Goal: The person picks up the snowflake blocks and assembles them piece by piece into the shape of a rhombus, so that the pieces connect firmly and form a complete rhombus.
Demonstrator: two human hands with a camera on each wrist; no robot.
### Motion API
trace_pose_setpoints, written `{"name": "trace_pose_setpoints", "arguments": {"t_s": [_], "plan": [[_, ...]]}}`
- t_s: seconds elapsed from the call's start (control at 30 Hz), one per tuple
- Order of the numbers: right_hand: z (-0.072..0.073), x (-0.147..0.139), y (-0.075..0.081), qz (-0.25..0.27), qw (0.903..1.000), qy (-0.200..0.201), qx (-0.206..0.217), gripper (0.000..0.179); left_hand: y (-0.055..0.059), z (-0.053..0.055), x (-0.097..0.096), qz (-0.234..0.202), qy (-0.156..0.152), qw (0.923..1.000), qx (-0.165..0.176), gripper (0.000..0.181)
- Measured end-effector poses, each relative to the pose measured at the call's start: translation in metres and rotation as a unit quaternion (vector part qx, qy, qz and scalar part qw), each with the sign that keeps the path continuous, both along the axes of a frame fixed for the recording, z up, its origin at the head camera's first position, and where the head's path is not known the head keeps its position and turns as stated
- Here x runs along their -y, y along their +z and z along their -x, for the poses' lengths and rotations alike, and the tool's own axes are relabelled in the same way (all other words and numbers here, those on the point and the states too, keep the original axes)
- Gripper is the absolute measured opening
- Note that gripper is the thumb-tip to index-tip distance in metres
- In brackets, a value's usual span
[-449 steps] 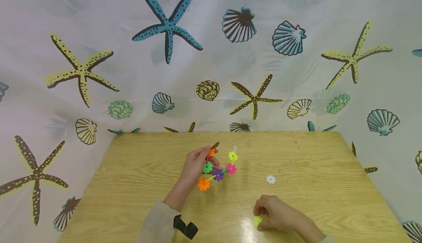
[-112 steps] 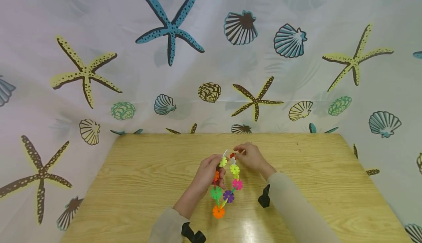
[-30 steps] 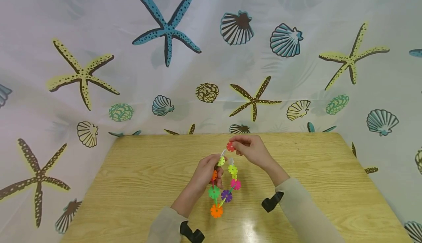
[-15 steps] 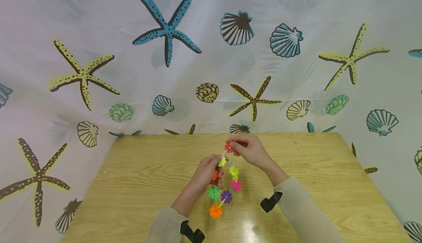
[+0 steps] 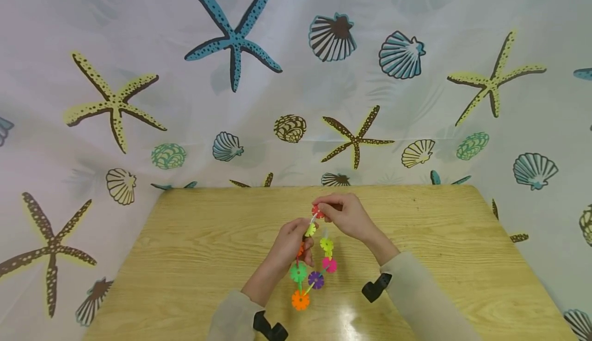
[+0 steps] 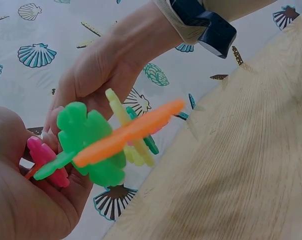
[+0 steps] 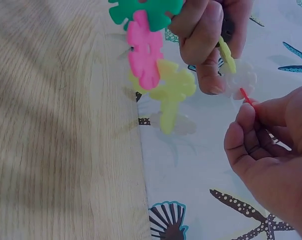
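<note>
A looped chain of notched plastic snowflake discs hangs above the table, its ends near each other. My left hand [image 5: 284, 241] grips its upper left side, fingers curled round the part by the yellow disc [image 5: 310, 229]. My right hand [image 5: 349, 218] pinches a red disc [image 5: 317, 211] between thumb and forefinger. In the right wrist view, the red disc's edge overlaps the clear white disc [image 7: 243, 77] at that end. Lower down hang a green disc [image 5: 298, 272], an orange disc [image 5: 300, 300], a purple disc [image 5: 316, 280] and a pink disc [image 5: 329, 264]. My left fingers partly hide the chain.
The wooden table [image 5: 208, 238] lies under both hands. Behind it hangs a pale curtain [image 5: 296, 89] printed with starfish and shells. Each sleeve carries a black wrist camera [image 5: 270, 326] near the cuff.
The yellow and white discs from the table have joined the chain's left end. The red disc has moved from near the other end, then down and left onto the white disc.
</note>
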State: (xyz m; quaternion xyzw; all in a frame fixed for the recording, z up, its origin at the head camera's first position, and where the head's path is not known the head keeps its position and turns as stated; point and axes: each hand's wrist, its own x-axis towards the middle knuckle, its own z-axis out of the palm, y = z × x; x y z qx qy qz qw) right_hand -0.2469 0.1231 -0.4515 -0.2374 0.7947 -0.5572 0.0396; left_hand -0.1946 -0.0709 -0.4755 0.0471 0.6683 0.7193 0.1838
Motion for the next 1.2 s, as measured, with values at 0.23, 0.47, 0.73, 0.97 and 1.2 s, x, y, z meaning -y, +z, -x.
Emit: {"name": "trace_pose_setpoints", "arguments": {"t_s": [0.23, 0.47, 0.73, 0.97, 1.2], "plan": [[0.001, -0.009, -0.004, -0.008, 0.9997, -0.008, 0.021, 0.032, -0.002, 0.001, -0.002, 0.005, 0.003, 0.9999, -0.01, 0.041], [-0.004, -0.016, -0.017, -0.02, 0.9969, -0.056, 0.052, 0.041, 0.0, 0.004, -0.001, 0.021, 0.024, 0.9994, -0.015, 0.04], [-0.015, -0.017, -0.046, -0.035, 0.9919, -0.032, 0.118, 0.049, -0.001, 0.004, 0.0, 0.018, 0.037, 0.999, -0.014, 0.039], [-0.021, -0.011, -0.056, -0.014, 0.9863, -0.017, 0.164, 0.056, 0.0, 0.004, -0.001, 0.014, 0.042, 0.9988, -0.019, 0.039], [-0.021, -0.007, -0.052, 0.012, 0.9896, -0.005, 0.144, 0.051, -0.001, 0.004, 0.0, 0.016, 0.043, 0.9985, -0.029, 0.038]]}}
